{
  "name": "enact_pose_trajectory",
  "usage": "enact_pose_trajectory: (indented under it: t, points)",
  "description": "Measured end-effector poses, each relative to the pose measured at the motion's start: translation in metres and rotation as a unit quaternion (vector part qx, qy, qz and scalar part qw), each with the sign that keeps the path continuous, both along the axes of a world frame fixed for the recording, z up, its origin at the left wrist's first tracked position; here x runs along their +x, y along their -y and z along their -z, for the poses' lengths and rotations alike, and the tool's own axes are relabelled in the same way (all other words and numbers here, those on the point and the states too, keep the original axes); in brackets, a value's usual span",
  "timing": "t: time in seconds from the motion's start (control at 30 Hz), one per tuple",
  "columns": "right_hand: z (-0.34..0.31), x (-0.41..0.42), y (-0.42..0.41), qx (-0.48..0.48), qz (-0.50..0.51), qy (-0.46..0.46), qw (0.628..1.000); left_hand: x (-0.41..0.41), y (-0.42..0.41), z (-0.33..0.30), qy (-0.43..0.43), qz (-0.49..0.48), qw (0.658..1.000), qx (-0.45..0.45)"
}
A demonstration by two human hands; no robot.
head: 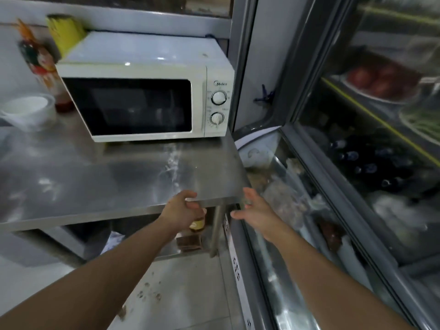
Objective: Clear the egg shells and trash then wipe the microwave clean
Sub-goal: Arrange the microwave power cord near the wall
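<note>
The microwave (145, 98) is sitting at the back right of the steel counter (71, 177), its door closed and its white top and front looking mostly clean, apart from a small dark speck near the right rear of the top. No egg shells or trash are showing on it or on the counter in front of it, so the clearing seems done or very nearly so. Pale, streaky smears are lying on the counter just in front of the microwave's right corner, which reads as wiping residue, though that is a judgement. No cloth is visible, so whether the wiping is finished cannot be told.

In front of the microwave, at the counter's near right corner, the left hand (182, 204) is curling its fingers over the counter's front edge. The right hand (253, 208) is hovering just beside that corner with fingers loosely spread, holding nothing.

To the left of the microwave, a white bowl (26, 110) and a red-capped bottle (47, 75) are standing on the counter, and a yellow container (64, 34) is standing behind its left rear corner. To the right of the microwave a glass-fronted chiller (357, 163) is holding food and bottles. Below the microwave, under the counter, a small jar (197, 223) is resting on a lower shelf, and the floor nearby is carrying brownish stains.
</note>
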State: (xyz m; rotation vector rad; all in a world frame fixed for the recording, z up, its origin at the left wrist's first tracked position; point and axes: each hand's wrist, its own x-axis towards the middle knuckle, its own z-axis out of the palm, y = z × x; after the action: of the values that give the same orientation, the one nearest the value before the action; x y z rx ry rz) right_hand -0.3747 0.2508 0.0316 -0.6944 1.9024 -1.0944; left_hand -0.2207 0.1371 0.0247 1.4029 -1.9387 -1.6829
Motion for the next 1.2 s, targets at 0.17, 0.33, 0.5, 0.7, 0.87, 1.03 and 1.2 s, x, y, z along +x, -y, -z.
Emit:
enact_pose_trajectory:
  t: [0.17,0.33,0.5,0.7,0.87,1.03,1.2]
  points:
    - [-0.047,-0.027,0.003,-0.043,-0.014,0.000,0.999,-0.021,0.007,-0.049,-0.016,-0.018,0.999,-0.025]
    - [-0.082,-0.050,0.009,-0.070,-0.026,-0.021,0.997,-0.036,0.015,-0.089,-0.031,-0.036,0.997,-0.057]
    - [-0.105,-0.066,0.018,-0.088,-0.037,-0.031,0.995,-0.047,0.023,-0.122,-0.046,-0.044,0.994,-0.086]
    - [-0.125,-0.081,0.044,-0.096,-0.040,-0.047,0.993,-0.059,0.052,-0.147,-0.043,-0.052,0.988,-0.139]
    - [-0.143,-0.093,0.081,-0.115,-0.033,-0.062,0.991,-0.068,0.088,-0.160,-0.030,-0.037,0.984,-0.174]
    - [-0.154,-0.101,0.128,-0.130,-0.006,-0.057,0.990,-0.085,0.137,-0.174,-0.060,-0.016,0.986,-0.155]
    - [-0.167,-0.108,0.170,-0.139,0.019,-0.071,0.988,-0.102,0.185,-0.187,-0.048,0.025,0.978,-0.199]
